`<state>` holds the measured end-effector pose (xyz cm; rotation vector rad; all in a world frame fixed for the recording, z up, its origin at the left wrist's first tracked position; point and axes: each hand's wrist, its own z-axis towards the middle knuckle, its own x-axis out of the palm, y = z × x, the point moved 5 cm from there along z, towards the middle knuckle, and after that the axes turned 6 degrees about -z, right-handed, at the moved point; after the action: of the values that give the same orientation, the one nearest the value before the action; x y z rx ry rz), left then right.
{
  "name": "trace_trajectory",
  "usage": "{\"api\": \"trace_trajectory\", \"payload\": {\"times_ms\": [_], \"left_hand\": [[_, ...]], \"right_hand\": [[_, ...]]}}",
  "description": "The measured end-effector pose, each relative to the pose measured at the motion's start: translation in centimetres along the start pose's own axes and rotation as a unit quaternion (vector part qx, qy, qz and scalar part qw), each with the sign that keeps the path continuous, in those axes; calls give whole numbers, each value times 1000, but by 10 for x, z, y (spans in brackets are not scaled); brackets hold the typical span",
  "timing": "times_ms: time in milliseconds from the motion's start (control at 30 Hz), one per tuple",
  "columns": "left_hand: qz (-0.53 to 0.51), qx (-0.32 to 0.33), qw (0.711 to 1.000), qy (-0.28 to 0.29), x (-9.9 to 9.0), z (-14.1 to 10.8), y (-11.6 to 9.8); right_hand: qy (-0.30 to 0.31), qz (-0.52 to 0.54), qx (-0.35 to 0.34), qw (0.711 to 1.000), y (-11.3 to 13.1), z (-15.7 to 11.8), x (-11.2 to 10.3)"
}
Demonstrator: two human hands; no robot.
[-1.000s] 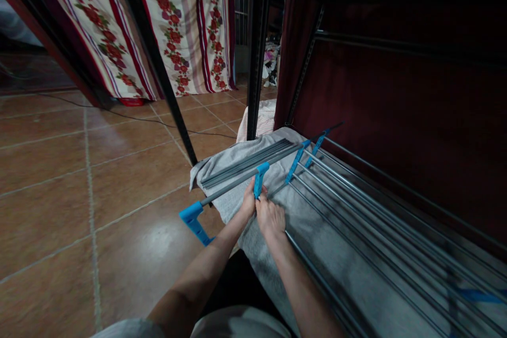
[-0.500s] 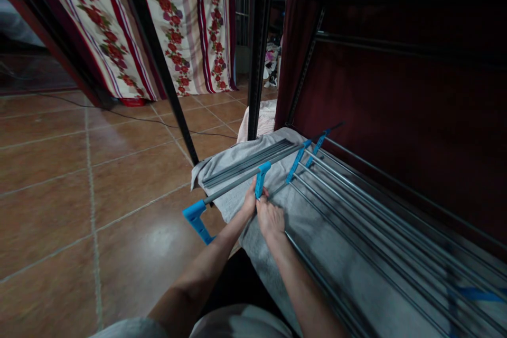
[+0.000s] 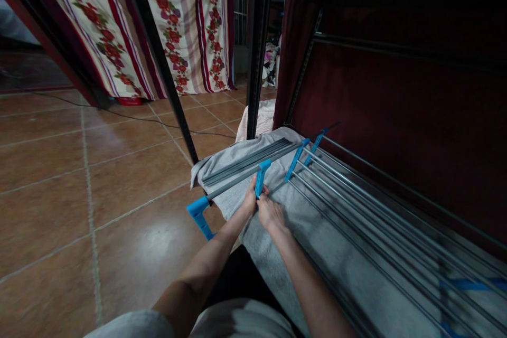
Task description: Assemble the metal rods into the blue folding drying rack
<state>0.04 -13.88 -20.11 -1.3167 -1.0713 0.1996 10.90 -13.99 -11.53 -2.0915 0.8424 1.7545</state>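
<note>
A partly assembled rack of grey metal tubes (image 3: 356, 195) joined by blue plastic brackets lies across the bed-like surface. My left hand (image 3: 249, 200) is closed around the lower part of one blue bracket (image 3: 262, 174), which sits on a long grey side tube (image 3: 233, 182). Just right of it, my right hand (image 3: 271, 212) is closed at the bracket's bottom end, fingers pinched. A metal tube appears to run back from those fingers beneath my right forearm; its tip is hidden. Another blue bracket (image 3: 200, 216) caps the tube's near end, beyond the surface's edge.
Several loose grey rods (image 3: 247, 161) lie side by side on the grey blanket (image 3: 222, 166). Black metal posts (image 3: 259, 58) frame the surface. Brown floor tiles (image 3: 130, 211) stretch left, crossed by a thin cable (image 3: 146, 119). A floral curtain (image 3: 174, 37) hangs behind.
Both hands stay at the same bracket. My right wrist and forearm have shifted slightly, covering more of the tube beneath. The near-end bracket sits slightly farther right in view.
</note>
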Motion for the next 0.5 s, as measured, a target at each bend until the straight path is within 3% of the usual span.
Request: {"api": "trace_trajectory", "payload": {"times_ms": [300,400,500], "left_hand": [[18,11,1000,-1,3,-4,-7],[30,-11,999,17,6,-10,-10],[36,-25,999,31,8,-14,-13]], "right_hand": [[-22,4,13,1000,1,-9,-8],[-61,-8,24,998,-10,-30,-9],[-109,-32,43,993,-38,-68,-1]]}}
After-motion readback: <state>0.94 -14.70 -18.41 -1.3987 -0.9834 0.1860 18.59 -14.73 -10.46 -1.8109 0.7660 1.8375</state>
